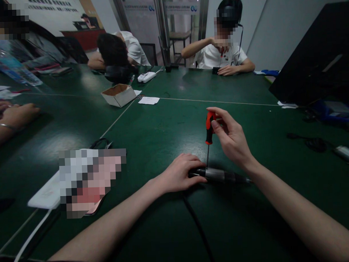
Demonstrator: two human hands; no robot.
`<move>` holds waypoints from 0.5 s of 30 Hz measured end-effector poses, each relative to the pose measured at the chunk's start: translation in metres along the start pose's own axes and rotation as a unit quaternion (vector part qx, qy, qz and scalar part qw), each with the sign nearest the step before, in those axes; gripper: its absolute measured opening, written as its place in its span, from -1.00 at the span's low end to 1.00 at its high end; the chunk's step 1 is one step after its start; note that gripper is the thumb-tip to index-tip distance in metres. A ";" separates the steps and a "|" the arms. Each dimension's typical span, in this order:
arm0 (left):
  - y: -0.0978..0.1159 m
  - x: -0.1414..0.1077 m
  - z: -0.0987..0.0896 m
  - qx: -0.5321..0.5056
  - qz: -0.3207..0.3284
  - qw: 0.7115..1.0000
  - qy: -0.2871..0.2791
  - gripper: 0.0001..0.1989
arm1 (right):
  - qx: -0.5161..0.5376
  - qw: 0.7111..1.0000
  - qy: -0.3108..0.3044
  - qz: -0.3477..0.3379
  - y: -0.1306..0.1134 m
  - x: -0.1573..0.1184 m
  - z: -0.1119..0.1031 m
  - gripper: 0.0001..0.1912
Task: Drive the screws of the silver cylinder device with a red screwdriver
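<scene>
My right hand grips the red and black handle of a screwdriver. The screwdriver stands nearly upright, its thin shaft pointing down. Its tip meets a dark cylindrical tool with a grey metallic band, which lies sideways on the green table. Around the left end of that tool, my left hand is closed, thumb in front and fingers behind. A black cable runs from beneath my left hand towards the front edge. The exact spot where the tip touches is too small to make out.
To the left lie a white power bank with a cable and a pink phone. A small open box and a paper slip are farther back. A black monitor stands at right. Other people sit around the table.
</scene>
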State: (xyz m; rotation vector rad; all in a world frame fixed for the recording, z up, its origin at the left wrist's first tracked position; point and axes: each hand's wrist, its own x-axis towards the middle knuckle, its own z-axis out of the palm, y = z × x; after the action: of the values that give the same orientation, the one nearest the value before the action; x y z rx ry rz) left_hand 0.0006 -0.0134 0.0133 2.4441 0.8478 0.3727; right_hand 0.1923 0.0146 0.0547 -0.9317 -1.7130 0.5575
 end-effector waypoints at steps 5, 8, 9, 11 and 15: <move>0.001 0.000 0.000 -0.001 -0.005 1.000 0.004 -0.67 | 0.032 0.999 0.004 0.015 0.000 0.000 0.000 -0.75; 0.000 0.000 0.000 -0.003 -0.003 1.000 0.005 -0.66 | 0.048 0.998 0.038 0.033 0.001 -0.001 0.001 -0.67; 0.000 0.000 0.001 -0.004 -0.001 1.000 0.005 -0.66 | 0.051 0.997 0.048 0.039 0.001 -0.002 0.001 -0.64; -0.001 0.000 0.001 -0.007 0.001 1.000 0.005 -0.64 | 0.059 0.995 0.059 0.048 0.000 -0.002 0.002 -0.62; -0.001 0.000 0.001 -0.003 0.003 1.000 0.005 -0.63 | 0.061 0.997 0.041 0.039 0.001 -0.002 0.003 -0.65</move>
State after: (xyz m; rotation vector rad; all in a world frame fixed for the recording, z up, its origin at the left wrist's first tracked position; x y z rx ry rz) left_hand 0.0008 -0.0131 0.0116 2.4405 0.8427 0.3888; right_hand 0.1903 0.0134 0.0519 -0.9249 -1.5569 0.6577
